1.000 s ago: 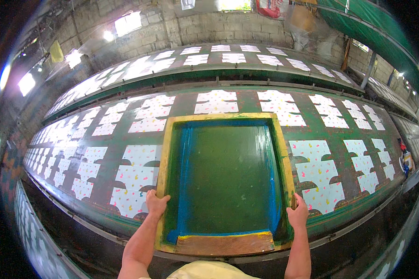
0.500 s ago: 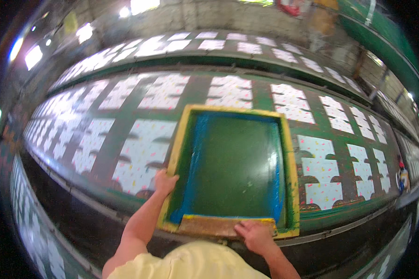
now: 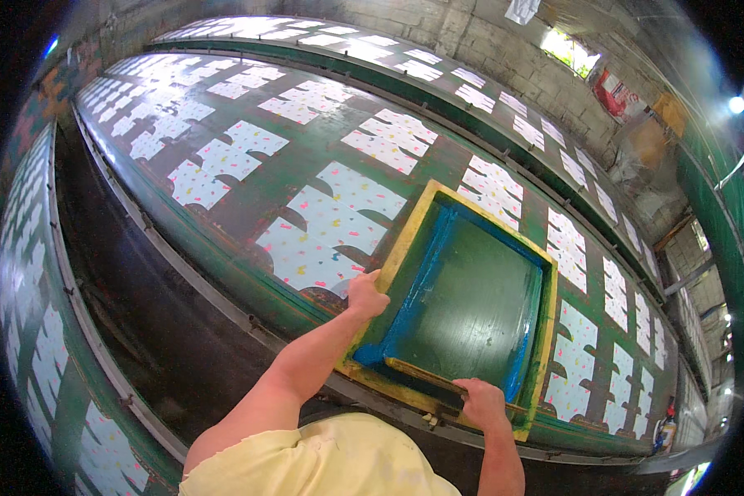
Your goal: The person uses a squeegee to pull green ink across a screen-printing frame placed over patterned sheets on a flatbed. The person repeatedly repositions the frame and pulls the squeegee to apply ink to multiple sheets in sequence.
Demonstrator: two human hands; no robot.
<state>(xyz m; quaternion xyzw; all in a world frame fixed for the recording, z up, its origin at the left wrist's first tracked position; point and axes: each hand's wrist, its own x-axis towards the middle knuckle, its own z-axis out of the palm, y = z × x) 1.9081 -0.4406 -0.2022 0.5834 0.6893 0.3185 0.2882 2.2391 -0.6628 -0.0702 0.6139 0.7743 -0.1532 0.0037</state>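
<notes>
A screen-printing frame with yellow rims, blue inner borders and a dark green mesh rests on the long green printing table. My left hand has its fingers wrapped on the frame's left side. My right hand is closed on the end of a squeegee lying along the frame's near inner edge. Around the frame, white fabric pieces with small coloured prints are laid out in groups on the table.
Another table with printed pieces runs at the left, across a dark gap. A farther table lies before a block wall. Metal rails edge the tables. Green sheeting hangs at the right, and small containers stand at the table's right end.
My right hand has moved from the frame's right side onto the squeegee. The view has turned leftward, shifting the frame right in the picture; my left hand still grips the frame.
</notes>
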